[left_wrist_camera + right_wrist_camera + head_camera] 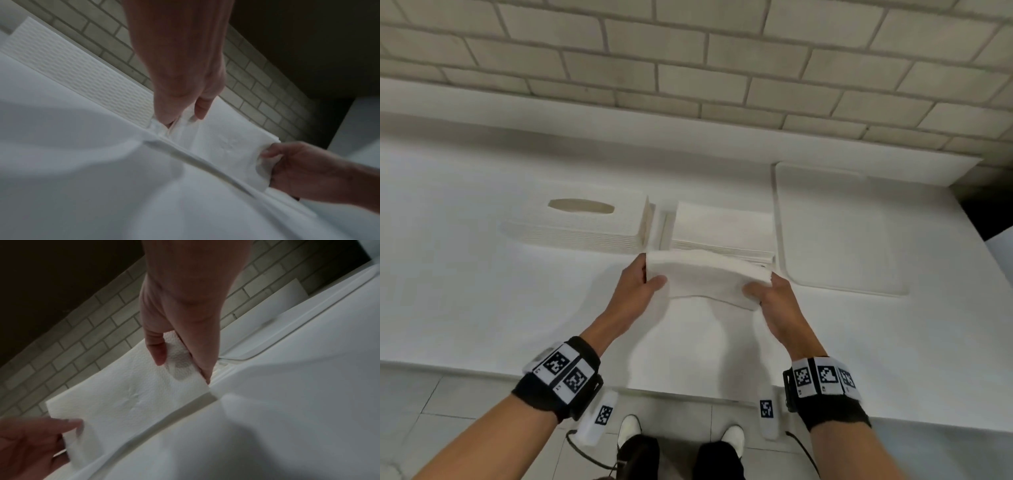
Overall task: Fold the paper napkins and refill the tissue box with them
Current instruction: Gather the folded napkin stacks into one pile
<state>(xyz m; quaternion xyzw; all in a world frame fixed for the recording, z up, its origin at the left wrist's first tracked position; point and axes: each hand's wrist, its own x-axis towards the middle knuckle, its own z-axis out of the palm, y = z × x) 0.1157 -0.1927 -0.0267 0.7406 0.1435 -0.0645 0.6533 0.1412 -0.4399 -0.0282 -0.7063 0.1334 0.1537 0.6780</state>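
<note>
Both hands hold one paper napkin (705, 279) in the air just above the white counter (482, 291), in front of the stack of napkins (722, 226). The left hand (635, 294) pinches the napkin's left end between thumb and fingers, and the right hand (774, 301) pinches the right end the same way; the right wrist view shows that thumb pressed on the near face with the fingers behind. The napkin looks doubled over already, with a long fold running along its lower edge, so the step in hand is probably the fold itself. To do it well, keep the two ends level and the sheet lightly taut, so that the free edges meet squarely before the crease is set; thin embossed paper like this will likely skew or tear if one side pulls harder. Laying it flat on the counter and running a finger along the fold should sharpen the crease. The tissue box (585, 222) lies to the left of the stack, its oval slot facing up and its right end apparently open. A flat white tray (835, 233) lies to the right.
</note>
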